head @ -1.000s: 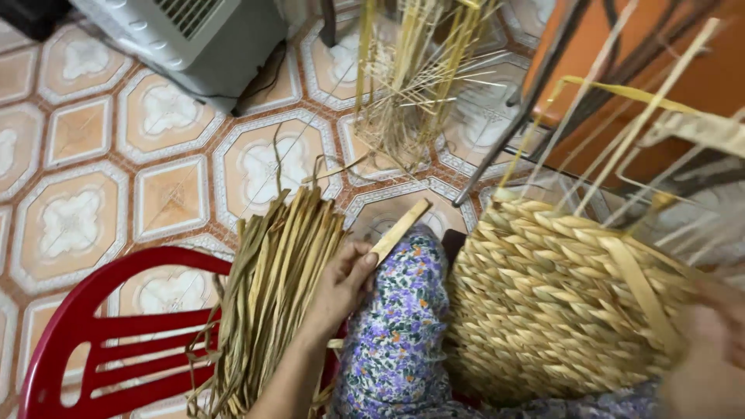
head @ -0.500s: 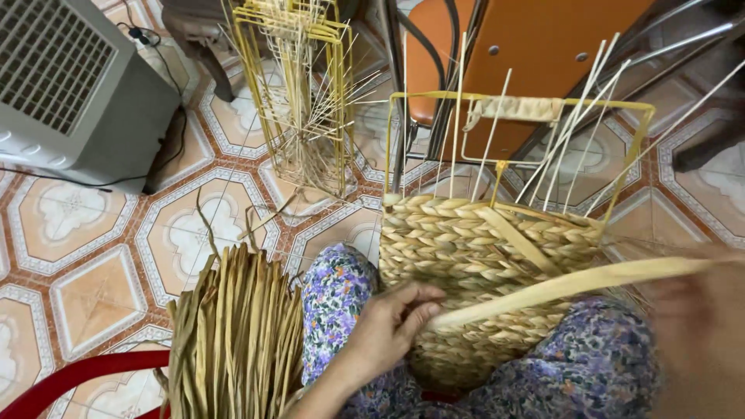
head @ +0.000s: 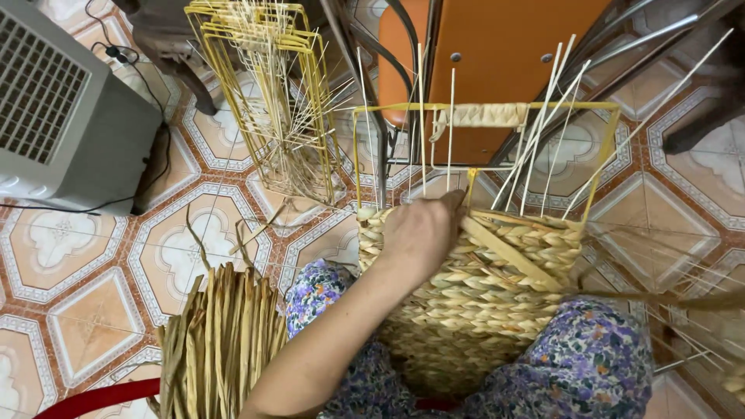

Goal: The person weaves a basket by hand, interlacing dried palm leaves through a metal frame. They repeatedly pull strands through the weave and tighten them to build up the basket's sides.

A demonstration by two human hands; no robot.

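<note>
Here the left hand lies on the upper rim of a half-woven straw basket, at the centre of the frame, fingers curled narrowly over the top braid and pressing on a flat straw strip that slants down to the right across the weave. Whether the fingers actually pinch the strip cannot be told, as they are hidden behind the rim. The basket rests on the person's lap, against floral-print fabric in the lower right. A yellow wire frame rises from the basket, with thin pale upright stakes standing inside it and a wrapped handle section at its top bar. The right hand is out of view.

In the lower left, a bundle of dried straw strips lies over a red plastic chair. A second yellow wire frame with loose stakes stands on the patterned tile floor at upper centre-left. A grey fan unit fills the upper left, and an orange chair seat sits at the top.
</note>
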